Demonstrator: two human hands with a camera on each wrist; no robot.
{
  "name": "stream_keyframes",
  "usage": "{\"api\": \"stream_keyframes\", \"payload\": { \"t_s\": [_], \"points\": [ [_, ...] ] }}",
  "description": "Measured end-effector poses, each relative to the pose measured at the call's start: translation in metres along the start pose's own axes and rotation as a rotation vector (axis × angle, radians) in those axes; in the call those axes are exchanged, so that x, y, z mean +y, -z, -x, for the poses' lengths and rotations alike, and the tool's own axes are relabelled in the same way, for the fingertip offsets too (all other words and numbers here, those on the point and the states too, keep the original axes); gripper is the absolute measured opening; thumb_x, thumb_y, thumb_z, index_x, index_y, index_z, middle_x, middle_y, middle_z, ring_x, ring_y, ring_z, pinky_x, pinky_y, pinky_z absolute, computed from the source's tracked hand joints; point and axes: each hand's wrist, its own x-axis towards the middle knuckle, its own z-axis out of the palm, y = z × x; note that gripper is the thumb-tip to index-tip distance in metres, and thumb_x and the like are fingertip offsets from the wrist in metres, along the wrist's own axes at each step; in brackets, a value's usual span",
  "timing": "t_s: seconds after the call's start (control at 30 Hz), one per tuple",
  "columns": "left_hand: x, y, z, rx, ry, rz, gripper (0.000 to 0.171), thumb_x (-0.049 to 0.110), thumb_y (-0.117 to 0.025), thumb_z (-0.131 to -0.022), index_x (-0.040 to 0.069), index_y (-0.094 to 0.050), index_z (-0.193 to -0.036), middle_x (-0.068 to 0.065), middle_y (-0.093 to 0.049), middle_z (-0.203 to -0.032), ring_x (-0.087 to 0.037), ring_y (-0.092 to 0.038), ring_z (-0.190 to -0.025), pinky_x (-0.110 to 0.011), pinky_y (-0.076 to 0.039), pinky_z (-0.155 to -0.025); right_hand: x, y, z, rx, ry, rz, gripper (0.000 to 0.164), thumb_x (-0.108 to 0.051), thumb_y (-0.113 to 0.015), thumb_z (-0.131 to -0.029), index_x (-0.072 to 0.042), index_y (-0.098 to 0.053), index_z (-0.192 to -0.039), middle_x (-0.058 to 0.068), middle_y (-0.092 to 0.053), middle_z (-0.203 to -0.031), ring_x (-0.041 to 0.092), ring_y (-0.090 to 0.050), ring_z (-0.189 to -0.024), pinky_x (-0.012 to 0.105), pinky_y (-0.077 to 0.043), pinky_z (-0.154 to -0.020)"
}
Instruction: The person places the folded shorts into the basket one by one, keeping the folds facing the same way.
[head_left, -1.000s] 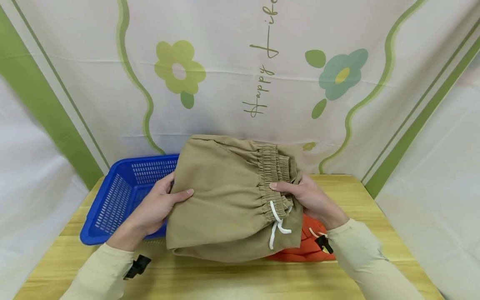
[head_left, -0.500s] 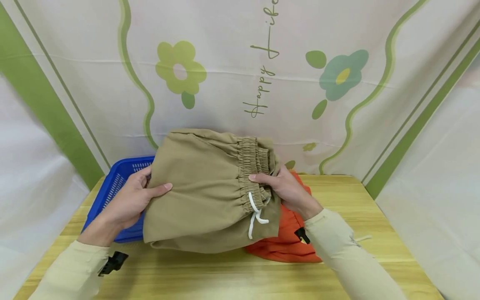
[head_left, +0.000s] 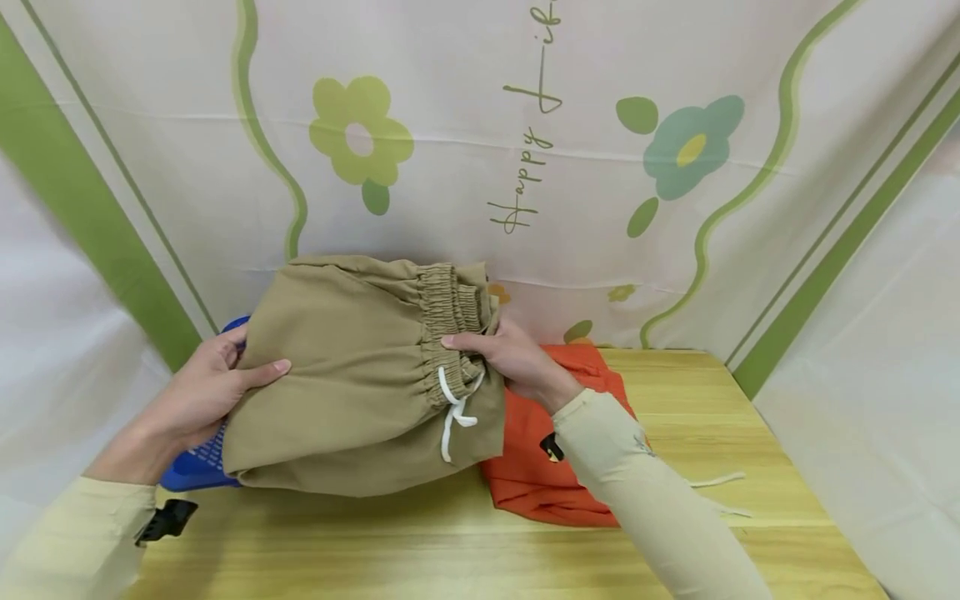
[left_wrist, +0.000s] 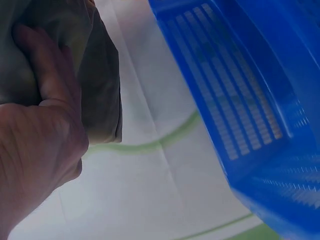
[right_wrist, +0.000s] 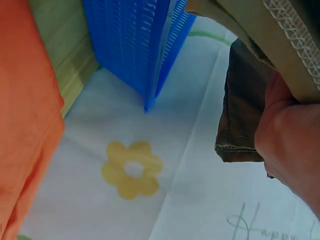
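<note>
Folded khaki shorts [head_left: 337, 375] with an elastic waistband and a white drawstring hang between both hands in the head view. My left hand [head_left: 202, 383] grips the left folded edge, thumb on top and fingers underneath. On the right, my right hand [head_left: 517, 354] pinches the gathered waistband, its thumb on the front. Beneath the shorts is a blue plastic basket [head_left: 197, 468], mostly covered in the head view. The left wrist view shows the slotted wall of the basket [left_wrist: 235, 100] apart from the hand.
An orange garment [head_left: 551, 475] with pale cords lies on the wooden table [head_left: 712, 425], under the right forearm. A white printed cloth [head_left: 450, 167] rises behind the table. Black wrist-camera mounts [head_left: 168, 521] sit at both cuffs.
Both hands have carried the khaki shorts to the left and slightly up, over the blue basket. More of the orange garment shows now, and less of the basket.
</note>
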Motion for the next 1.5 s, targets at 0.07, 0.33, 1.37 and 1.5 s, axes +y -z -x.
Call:
{"api": "stream_keyframes", "payload": {
  "t_s": [0.07, 0.33, 1.37, 1.5],
  "points": [
    [-0.002, 0.007, 0.000, -0.002, 0.014, -0.014, 0.060, 0.013, -0.061, -0.103, 0.014, -0.032, -0.155, 0.005, -0.064, -0.120, -0.022, -0.072, -0.097, -0.043, -0.061, -0.077, 0.004, -0.003, -0.008, -0.003, -0.006, 0.003, 0.032, -0.003, -0.065, -0.096, 0.000, -0.057, -0.127, 0.011, -0.065, -0.114, 0.020, -0.066, -0.097, 0.031, -0.056, -0.084],
    [-0.014, 0.031, -0.003, -0.004, 0.100, -0.155, 0.075, 0.020, -0.057, -0.106, 0.005, -0.011, -0.163, -0.022, -0.049, -0.141, -0.016, -0.070, -0.100, -0.043, -0.059, -0.081, 0.022, -0.019, -0.035, 0.034, -0.030, 0.052, 0.038, -0.001, -0.070, -0.093, -0.006, -0.057, -0.129, 0.005, -0.066, -0.119, 0.016, -0.063, -0.103, 0.030, -0.051, -0.092],
    [-0.050, 0.046, -0.018, -0.109, 0.132, -0.526, 0.065, 0.000, -0.042, -0.105, -0.011, -0.005, -0.158, -0.045, -0.014, -0.153, -0.064, -0.023, -0.137, -0.064, -0.040, -0.102, 0.069, -0.059, -0.059, 0.172, -0.260, 0.774, 0.080, -0.022, -0.068, -0.100, -0.014, -0.020, -0.163, 0.008, -0.030, -0.164, 0.028, -0.034, -0.147, 0.043, -0.042, -0.109],
    [-0.053, 0.046, -0.019, -0.108, 0.132, -0.519, 0.068, -0.003, -0.041, -0.104, -0.011, -0.001, -0.157, -0.045, -0.007, -0.155, -0.065, -0.011, -0.139, -0.071, -0.031, -0.104, 0.073, -0.059, -0.061, 0.171, -0.274, 0.782, 0.081, -0.020, -0.067, -0.100, -0.014, -0.017, -0.164, 0.008, -0.030, -0.164, 0.027, -0.038, -0.145, 0.041, -0.047, -0.099]
  ]
}}
